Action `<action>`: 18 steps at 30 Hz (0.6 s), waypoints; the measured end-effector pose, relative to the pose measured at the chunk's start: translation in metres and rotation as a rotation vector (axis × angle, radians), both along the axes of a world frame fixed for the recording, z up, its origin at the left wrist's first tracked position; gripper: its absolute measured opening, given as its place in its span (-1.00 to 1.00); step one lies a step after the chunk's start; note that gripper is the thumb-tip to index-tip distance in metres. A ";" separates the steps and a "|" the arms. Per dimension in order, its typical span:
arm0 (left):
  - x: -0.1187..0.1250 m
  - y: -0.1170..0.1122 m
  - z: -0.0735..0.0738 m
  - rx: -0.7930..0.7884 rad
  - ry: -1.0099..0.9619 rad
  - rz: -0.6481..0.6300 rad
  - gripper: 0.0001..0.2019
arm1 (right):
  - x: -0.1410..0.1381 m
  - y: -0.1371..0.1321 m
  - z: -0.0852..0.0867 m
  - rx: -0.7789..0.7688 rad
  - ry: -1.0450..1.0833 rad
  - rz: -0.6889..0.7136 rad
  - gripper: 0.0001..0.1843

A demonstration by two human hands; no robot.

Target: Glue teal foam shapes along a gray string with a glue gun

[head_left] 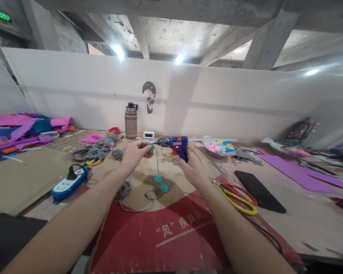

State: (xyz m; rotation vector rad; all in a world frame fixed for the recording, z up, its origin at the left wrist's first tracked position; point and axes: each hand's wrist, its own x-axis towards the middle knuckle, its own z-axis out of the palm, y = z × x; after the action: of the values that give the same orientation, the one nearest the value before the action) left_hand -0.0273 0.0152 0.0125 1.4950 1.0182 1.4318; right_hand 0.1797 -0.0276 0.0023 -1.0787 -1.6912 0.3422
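Between the fingertips of my left hand (136,152) is a small teal flower piece (152,148), mostly covered by the fingers. Grey yarn (157,163) hangs down from it to two more teal flowers, an upper one (158,179) and a lower one (164,188), by the cardboard. My right hand (193,165) is wrapped round the handle of a blue hot glue gun (174,143) with an orange trigger. The gun's nozzle points left, close to the pinched flower; whether they touch I cannot tell. A loose coil of grey yarn (124,190) lies below my left hand.
Scissors (240,198) with red and yellow handles and a black phone (260,190) lie right of my right forearm. A blue-white power strip (70,184) is on the left. Behind stand a water bottle (130,121) and a small digital clock (148,134). Colourful scraps (25,129) pile far left.
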 end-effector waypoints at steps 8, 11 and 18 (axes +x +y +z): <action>0.002 -0.003 0.002 0.009 0.027 0.006 -0.71 | 0.003 0.008 -0.011 0.010 -0.024 -0.026 -0.51; 0.002 -0.005 0.003 0.012 0.030 0.020 -0.73 | 0.003 0.009 -0.014 0.027 -0.024 -0.037 -0.49; 0.003 -0.008 0.007 -0.002 0.033 0.027 -0.75 | 0.004 0.010 -0.015 0.047 -0.041 -0.019 -0.48</action>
State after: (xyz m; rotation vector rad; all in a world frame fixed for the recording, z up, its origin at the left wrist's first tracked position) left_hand -0.0243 0.0067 0.0194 1.5138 1.0634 1.4285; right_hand 0.1833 -0.0178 -0.0127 -1.0724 -1.7166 0.2683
